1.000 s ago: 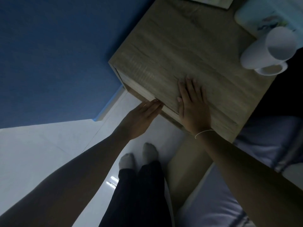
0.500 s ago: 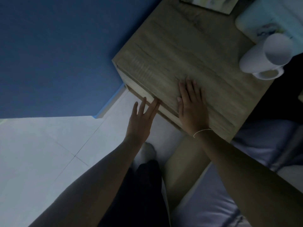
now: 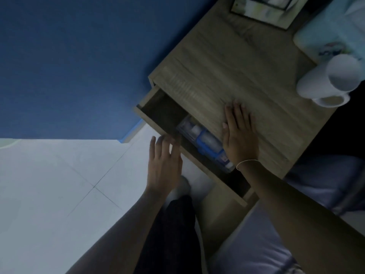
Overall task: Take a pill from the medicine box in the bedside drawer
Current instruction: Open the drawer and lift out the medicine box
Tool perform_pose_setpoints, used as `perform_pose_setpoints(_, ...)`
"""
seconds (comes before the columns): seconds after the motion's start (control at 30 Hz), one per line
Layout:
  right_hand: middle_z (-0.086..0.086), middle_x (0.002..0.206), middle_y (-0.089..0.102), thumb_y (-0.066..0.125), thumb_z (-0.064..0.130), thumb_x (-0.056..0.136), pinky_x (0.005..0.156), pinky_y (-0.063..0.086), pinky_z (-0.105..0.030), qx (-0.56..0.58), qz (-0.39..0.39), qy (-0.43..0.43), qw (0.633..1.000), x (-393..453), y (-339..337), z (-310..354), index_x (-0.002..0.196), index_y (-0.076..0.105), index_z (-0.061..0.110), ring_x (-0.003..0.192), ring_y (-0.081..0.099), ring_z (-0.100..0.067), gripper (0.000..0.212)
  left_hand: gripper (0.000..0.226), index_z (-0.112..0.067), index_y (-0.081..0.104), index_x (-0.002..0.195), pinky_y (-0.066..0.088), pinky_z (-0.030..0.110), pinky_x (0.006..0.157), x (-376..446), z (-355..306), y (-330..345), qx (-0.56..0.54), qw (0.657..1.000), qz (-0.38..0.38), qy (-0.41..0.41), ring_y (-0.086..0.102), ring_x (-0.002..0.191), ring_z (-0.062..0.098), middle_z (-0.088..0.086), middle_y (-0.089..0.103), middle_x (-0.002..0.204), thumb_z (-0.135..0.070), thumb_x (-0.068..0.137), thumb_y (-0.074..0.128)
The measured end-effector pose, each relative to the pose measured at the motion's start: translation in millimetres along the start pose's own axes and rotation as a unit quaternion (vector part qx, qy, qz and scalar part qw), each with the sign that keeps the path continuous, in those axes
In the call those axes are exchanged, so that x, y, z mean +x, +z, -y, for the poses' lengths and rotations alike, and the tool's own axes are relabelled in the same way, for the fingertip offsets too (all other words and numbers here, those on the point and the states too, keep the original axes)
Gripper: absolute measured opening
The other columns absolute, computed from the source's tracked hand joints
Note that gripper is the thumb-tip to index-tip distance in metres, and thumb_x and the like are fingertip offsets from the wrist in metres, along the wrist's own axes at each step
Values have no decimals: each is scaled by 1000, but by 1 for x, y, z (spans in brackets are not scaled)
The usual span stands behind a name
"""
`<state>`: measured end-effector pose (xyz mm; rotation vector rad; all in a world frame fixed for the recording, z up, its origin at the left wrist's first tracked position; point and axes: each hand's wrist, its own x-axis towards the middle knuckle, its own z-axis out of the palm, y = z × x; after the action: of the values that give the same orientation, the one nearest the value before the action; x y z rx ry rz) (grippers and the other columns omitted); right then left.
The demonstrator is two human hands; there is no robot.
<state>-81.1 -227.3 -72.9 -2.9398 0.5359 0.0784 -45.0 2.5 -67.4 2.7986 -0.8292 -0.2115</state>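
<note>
The wooden bedside table (image 3: pixel 227 72) has its top drawer (image 3: pixel 156 121) pulled partly out toward me. Inside lies a clear medicine box (image 3: pixel 205 141) with blue parts and white items, half hidden under the tabletop. My left hand (image 3: pixel 165 161) is at the drawer's front edge, fingers spread, fingertips touching or just off the front panel; a grip is not visible. My right hand (image 3: pixel 240 135) rests flat, palm down, on the tabletop above the box and holds nothing.
A white cup (image 3: pixel 327 80) lies on its side at the table's right edge, next to a pale blue pack (image 3: pixel 331 34). A framed picture (image 3: pixel 264 10) stands at the back. Blue wall on the left, white tiled floor (image 3: pixel 59 184) below, bed (image 3: pixel 325 184) at right.
The drawer was shut and now stands partly open, showing the medicine box. My left hand moved back with the drawer front. My right hand has stayed flat on the tabletop.
</note>
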Motion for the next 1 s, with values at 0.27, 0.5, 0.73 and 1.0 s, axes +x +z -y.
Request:
perform_pose_setpoints(0.27, -9, 159, 21, 22, 33, 103, 120, 15, -45, -9, -6, 1, 1000, -1, -1, 0, 152, 13, 20, 148, 13, -22, 51, 62, -7, 12, 150, 10, 46, 121, 26, 4, -1, -37, 991, 36, -124, 5, 148, 26, 12, 11, 160, -38, 100, 33)
perform_pose_setpoints(0.5, -11, 158, 22, 20, 34, 102, 119, 18, -47, -3, -12, -5, 1000, -3, -3, 1, 151, 18, 18, 147, 17, -25, 51, 66, -6, 4, 150, 2, 42, 119, 15, -3, 0, -53, 985, 18, -166, -7, 146, 23, 13, 3, 161, -30, 100, 39)
perform_pose_setpoints(0.73, -14, 154, 32, 25, 29, 101, 117, 21, -50, 16, -62, -33, 997, -4, 2, 0, 147, 29, 14, 144, 25, -29, 48, 65, 3, -3, 149, -5, 39, 121, 10, -25, 13, -53, 965, -41, -254, -9, 148, 31, 20, -8, 160, -9, 96, 33)
perform_pose_setpoints(1.0, -13, 156, 29, 27, 28, 100, 118, 13, -47, 20, -94, -46, 994, 0, 6, -6, 148, 30, 13, 146, 19, -27, 50, 68, 3, -4, 149, -6, 39, 120, 9, -27, 26, -13, 963, -84, -255, -11, 148, 29, 19, -11, 159, -8, 93, 33)
